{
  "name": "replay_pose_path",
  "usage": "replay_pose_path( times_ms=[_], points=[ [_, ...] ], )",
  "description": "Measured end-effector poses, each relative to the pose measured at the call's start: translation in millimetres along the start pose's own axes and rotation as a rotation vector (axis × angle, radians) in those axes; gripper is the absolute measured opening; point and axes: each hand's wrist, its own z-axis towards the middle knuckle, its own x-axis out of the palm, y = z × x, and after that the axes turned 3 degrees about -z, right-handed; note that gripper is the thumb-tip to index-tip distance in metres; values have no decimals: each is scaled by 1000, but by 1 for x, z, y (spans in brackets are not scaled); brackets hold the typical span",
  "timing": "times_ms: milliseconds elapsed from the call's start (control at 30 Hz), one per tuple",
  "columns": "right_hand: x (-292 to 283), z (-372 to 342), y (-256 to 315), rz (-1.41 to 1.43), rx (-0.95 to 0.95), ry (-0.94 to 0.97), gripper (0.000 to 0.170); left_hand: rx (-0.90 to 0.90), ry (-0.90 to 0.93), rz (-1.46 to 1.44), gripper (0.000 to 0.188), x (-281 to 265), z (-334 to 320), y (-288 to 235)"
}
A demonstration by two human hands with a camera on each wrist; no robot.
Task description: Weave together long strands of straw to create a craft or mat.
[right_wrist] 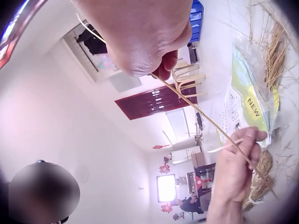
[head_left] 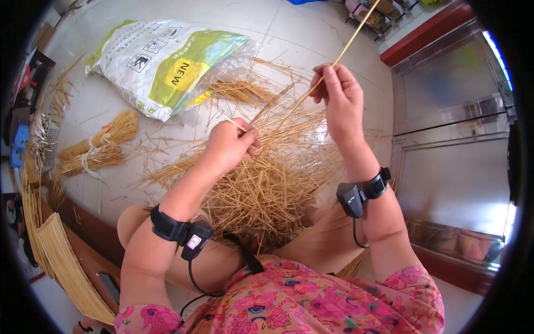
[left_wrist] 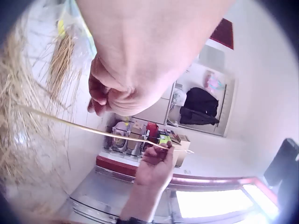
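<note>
My right hand (head_left: 340, 100) pinches a long yellow stalk (head_left: 356, 34) between thumb and fingers; the stalk slants up past the hand, its lower part running towards the heap. Lower and to the left, my left hand (head_left: 229, 143) has curled fingers gripping a pale straw (head_left: 235, 123), whose end pokes out above them. Below both hands, a heap of loose straw (head_left: 261, 195) lies between the legs. In the right wrist view the long stalk (right_wrist: 205, 116) crosses in front of the left hand (right_wrist: 233, 163); whether they touch I cannot tell.
A white and green bag (head_left: 167, 67) lies on the floor ahead, with loose stalks (head_left: 239, 92) by its mouth. Tied straw bundles (head_left: 94, 158) lie at left, near a woven straw mat (head_left: 69, 267). A metal-doored cabinet (head_left: 453, 161) stands at right.
</note>
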Motion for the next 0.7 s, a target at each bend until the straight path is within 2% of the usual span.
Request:
replay_pose_path(
  times_ms=[33,133,233,333,433,467,533,633,700],
  points=[
    [-4,3,5,23,-3,-11,22,2,-52,202,16,-3,1,3],
    [-13,6,11,31,34,32,23,50,-7,1072,23,-17,0,20],
    [-9,1,4,-58,100,129,22,272,-104,1021,36,-20,-3,34],
    [4,-11,-3,-170,181,247,20,370,-111,507,42,-13,7,10],
    [18,-22,-10,-224,206,306,19,385,45,-47,38,-2,5,-5],
    [21,-26,-8,-216,154,290,20,347,103,-106,35,3,3,-7],
    [23,-27,-22,-203,102,280,20,268,220,-220,31,11,0,-5],
    [21,-21,-19,-218,154,244,21,253,168,-47,22,14,0,-1],
    [15,-15,-14,-245,162,191,20,332,67,89,17,15,-1,7]
  ],
)
